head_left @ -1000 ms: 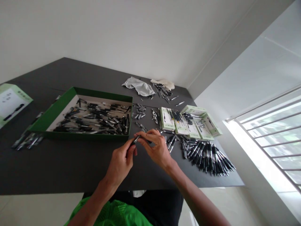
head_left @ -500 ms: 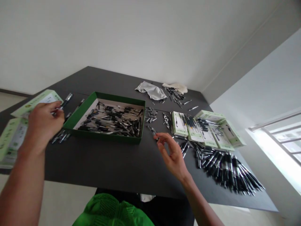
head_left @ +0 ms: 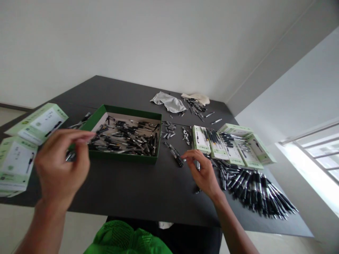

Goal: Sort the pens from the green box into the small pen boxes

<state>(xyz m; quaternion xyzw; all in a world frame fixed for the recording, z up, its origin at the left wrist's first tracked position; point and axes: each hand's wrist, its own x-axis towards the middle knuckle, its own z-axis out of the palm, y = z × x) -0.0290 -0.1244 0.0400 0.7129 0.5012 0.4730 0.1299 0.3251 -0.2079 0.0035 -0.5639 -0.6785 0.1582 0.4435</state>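
My left hand [head_left: 63, 164] is raised in front of the left end of a green box [head_left: 123, 158], slightly blurred. Its fingers point right with the thumb just below them, and no pen shows between them. A heap of pens and pen parts [head_left: 127, 135] fills the box. To its right, my right hand [head_left: 200, 171] is low over the dark table, with thumb and fingertips closing around a silvery pen end. Dark and clear pen pieces [head_left: 174, 154] lie beside those fingertips. Other pens lie partly hidden behind my right hand.
Pale green cartons [head_left: 17, 164] stand at the left. Open pen boxes [head_left: 222, 151] stand at the right, behind a fanned pile of black pens [head_left: 261, 194]. Small silvery pieces [head_left: 168, 129] lie beside the green box. A grey cloth [head_left: 169, 101] and loose pens [head_left: 196, 107] are farther back.
My left hand has come right and toward me from the left cartons, and the pen it held no longer shows in it. My right hand has shifted slightly right.
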